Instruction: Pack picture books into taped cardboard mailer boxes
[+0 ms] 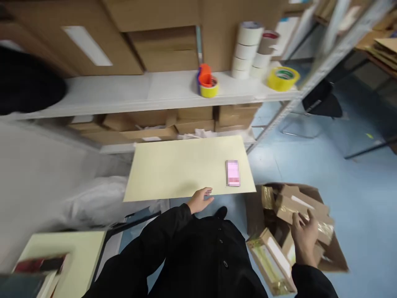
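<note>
My left hand is at the front edge of a pale yellow tabletop, its thumb apart from loosely bent fingers and nothing between them. On the right part of that top lies a phone with a pink, blurred screen. Out to the right, my right hand hovers over a large open carton full of taped cardboard boxes. Its fingers are spread, and I cannot tell whether they touch the box beneath. A longer taped box leans out over the carton's near side.
Behind the tabletop runs a white shelf bearing cardboard boxes, stacked white tape rolls, a yellow tape roll and an orange tape dispenser. A metal post rises at right. A chair stands beyond.
</note>
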Motion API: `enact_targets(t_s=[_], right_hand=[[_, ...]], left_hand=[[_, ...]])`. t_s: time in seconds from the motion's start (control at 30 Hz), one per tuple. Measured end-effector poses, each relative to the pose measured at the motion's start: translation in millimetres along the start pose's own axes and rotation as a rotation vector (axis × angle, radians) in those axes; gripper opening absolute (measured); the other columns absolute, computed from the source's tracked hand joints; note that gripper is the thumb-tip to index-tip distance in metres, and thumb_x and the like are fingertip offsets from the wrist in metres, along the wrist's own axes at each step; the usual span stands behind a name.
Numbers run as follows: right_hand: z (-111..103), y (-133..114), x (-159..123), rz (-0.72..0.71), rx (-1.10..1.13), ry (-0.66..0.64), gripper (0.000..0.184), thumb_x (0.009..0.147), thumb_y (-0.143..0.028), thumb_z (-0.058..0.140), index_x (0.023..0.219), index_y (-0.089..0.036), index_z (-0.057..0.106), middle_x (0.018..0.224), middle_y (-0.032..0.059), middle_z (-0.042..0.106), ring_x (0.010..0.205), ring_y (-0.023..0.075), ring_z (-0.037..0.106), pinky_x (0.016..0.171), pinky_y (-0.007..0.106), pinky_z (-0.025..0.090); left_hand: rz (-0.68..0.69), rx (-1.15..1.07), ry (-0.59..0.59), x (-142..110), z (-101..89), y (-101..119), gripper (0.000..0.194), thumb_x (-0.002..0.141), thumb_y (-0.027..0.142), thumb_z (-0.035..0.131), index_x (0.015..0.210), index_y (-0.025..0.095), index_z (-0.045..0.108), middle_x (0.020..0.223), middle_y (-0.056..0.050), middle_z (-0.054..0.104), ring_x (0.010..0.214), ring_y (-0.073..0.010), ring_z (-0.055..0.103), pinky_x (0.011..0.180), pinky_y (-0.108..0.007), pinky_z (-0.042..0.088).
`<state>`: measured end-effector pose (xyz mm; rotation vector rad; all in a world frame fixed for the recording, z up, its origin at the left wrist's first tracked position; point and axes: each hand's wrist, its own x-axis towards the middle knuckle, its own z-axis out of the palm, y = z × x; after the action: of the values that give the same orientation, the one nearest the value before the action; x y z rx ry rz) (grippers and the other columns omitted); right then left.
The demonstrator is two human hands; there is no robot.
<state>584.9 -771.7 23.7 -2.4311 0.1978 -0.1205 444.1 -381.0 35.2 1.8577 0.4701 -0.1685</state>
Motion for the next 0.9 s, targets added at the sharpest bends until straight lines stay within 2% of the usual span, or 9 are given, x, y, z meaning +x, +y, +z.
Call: enact_targets(t_s=[0.07,0.2,0.3,0.4,0.53,0.63,0.77,0.9], right_hand=[[34.0,-48.7,-3.9,-0.056,0.06,-0.134,0.063,0.077,-0.055,0.051,0.121,-0.01,0.057,0.1,0.0192,0.068,0.086,0.033,0.066,0.077,0.046,0.05],[110.3,-158.0,-42.4,-0.436,0.121,-0.528,0.05,0.081,-0.052,0.048,0.112,-0.014,0.062,0.098,0.0152,0.071,0.08,0.026,0.068,0.07,0.037,0.054],[160.0,-228.3,-87.2,-0.7,0.12,-0.725,0.044,0.086,-0.048,0.045,0.111,-0.016,0.063,0.098,0.0137,0.072,0.08,0.0247,0.069,0.07,0.038,0.055],[198.0,-279.7,-131.8,-0.912,0.135,-0.864,0.04,0.089,-0.045,0.043,0.108,-0.018,0.065,0.098,0.0121,0.072,0.081,0.024,0.069,0.074,0.039,0.056],[233.8,-325.6,-180.9,-1.131,0.13,-1.028,0.037,0.09,-0.042,0.043,0.103,-0.018,0.068,0.1,0.0115,0.072,0.082,0.0238,0.07,0.077,0.039,0.057],[252.3,-350.1,-209.1,-1.24,0.12,-1.166,0.036,0.09,-0.04,0.043,0.102,-0.018,0.069,0.099,0.011,0.073,0.082,0.0235,0.07,0.076,0.037,0.057],[273.1,-374.1,-239.3,-1.343,0.085,-1.341,0.034,0.09,-0.039,0.044,0.101,-0.02,0.07,0.099,0.0099,0.073,0.084,0.0242,0.07,0.077,0.038,0.056],[295.9,-391.1,-271.7,-1.437,0.071,-1.565,0.033,0.089,-0.037,0.044,0.1,-0.02,0.07,0.098,0.0093,0.074,0.085,0.0237,0.07,0.079,0.037,0.056]], left_hand=[[-0.063,-0.047,0.17,-25.5,-40.0,-25.8,0.041,0.075,0.036,0.063,0.112,0.018,0.062,0.106,-0.013,0.07,0.094,-0.0249,0.068,0.083,-0.039,0.054],[-0.128,-0.1,0.482,-70.3,-101.4,-70.5,0.035,0.076,0.041,0.06,0.104,0.02,0.063,0.09,-0.008,0.071,0.08,-0.0215,0.068,0.076,-0.036,0.054],[-0.133,-0.084,0.588,-99.0,-131.2,-92.8,0.033,0.078,0.041,0.056,0.103,0.02,0.063,0.083,-0.006,0.069,0.074,-0.0207,0.066,0.071,-0.034,0.054],[-0.138,-0.025,0.617,-125.9,-152.4,-106.2,0.033,0.078,0.039,0.057,0.103,0.019,0.064,0.083,-0.007,0.069,0.073,-0.0202,0.065,0.071,-0.033,0.053],[-0.236,0.025,0.666,-163.5,-172.4,-123.1,0.036,0.078,0.034,0.057,0.11,0.017,0.062,0.089,-0.007,0.069,0.078,-0.0194,0.065,0.076,-0.032,0.051],[-0.328,-0.011,0.78,-193.6,-178.0,-138.2,0.036,0.079,0.031,0.056,0.111,0.015,0.062,0.09,-0.007,0.069,0.078,-0.0189,0.065,0.076,-0.031,0.051],[-0.423,-0.089,0.974,-232.2,-175.2,-151.5,0.032,0.079,0.029,0.057,0.107,0.017,0.063,0.089,-0.006,0.069,0.074,-0.0177,0.066,0.072,-0.029,0.051],[-0.513,-0.133,1.178,-267.1,-165.1,-150.9,0.031,0.08,0.031,0.056,0.107,0.016,0.062,0.09,-0.008,0.07,0.074,-0.0179,0.067,0.071,-0.029,0.051]])
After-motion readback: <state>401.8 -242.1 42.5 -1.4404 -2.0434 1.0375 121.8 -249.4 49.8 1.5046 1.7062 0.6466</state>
